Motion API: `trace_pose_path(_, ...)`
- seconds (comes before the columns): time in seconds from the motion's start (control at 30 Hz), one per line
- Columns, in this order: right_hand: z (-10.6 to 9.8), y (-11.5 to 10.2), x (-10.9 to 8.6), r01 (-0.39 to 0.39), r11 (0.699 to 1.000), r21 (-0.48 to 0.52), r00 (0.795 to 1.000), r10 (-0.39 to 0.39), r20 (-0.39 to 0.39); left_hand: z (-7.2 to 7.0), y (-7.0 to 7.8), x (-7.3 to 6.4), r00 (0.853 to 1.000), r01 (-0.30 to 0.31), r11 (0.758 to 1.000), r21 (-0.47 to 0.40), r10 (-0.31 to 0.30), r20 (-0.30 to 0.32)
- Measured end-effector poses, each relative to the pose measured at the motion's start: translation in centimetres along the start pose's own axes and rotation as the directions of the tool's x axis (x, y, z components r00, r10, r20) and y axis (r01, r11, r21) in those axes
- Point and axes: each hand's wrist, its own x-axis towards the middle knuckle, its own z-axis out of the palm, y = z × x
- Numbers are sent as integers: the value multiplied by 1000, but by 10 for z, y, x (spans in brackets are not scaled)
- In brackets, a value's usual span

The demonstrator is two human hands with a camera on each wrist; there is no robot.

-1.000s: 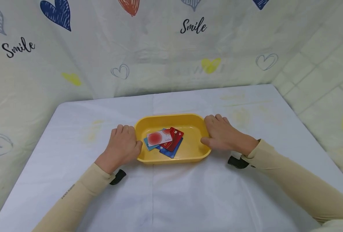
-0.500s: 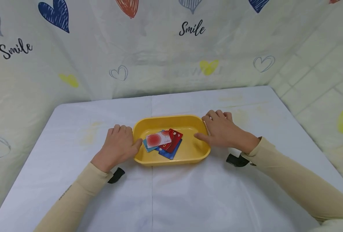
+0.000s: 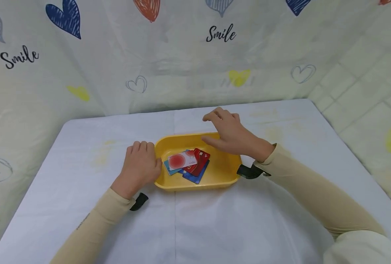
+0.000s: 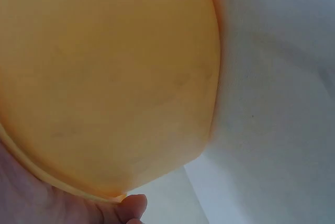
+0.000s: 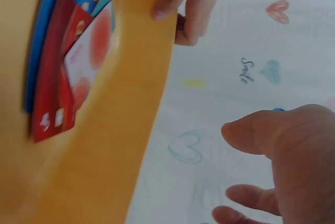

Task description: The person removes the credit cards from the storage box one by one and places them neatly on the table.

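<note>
A yellow plastic tray (image 3: 197,186) stands on the table, a small heap of cards in its left half. On top lies a white card with red circles (image 3: 179,160); red cards (image 3: 202,160), a blue card (image 3: 194,179) and a light-blue card (image 3: 170,170) show beneath. My left hand (image 3: 138,165) grips the tray's left end; in the right wrist view its thumb lies inside the wall. Over the tray's back right part hovers my right hand (image 3: 230,134), fingers spread and holding nothing. The left wrist view is mostly filled by the tray's outer side (image 4: 115,77).
White cloth covers the table (image 3: 208,227), with faint yellow stains. Behind it hangs a pale backdrop (image 3: 182,55) printed with hearts and "Smile". A dark wrist mount (image 3: 249,171) sits under the right cuff, close to the tray's right end.
My right hand has let go of the tray's right end and moved up and left over it, fingers opening. The left hand keeps its grip; cards and tray stay nearly in place.
</note>
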Motion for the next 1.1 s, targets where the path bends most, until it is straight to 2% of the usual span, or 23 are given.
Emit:
trace_pose_path(0.27, 12, -19, 36, 157, 978, 140, 986, -147, -81, 5, -1, 2, 1000, 1, 999, 32, -1, -5)
trace_pose_path(0.57, 33, -32, 63, 219, 936, 276, 970, -179, -162, 7, -5, 3, 1000, 7, 999, 31, -7, 5)
trace_pose_path(0.8, 50, -44, 73, 241, 914, 327, 968, -202, -148, 4, -2, 3, 1000, 3, 1000, 31, -3, 1)
trace_pose_path(1.1, 65, -48, 77, 250, 896, 367, 968, -244, -64, 6, -2, 6, 1000, -11, 998, 56, 12, -12)
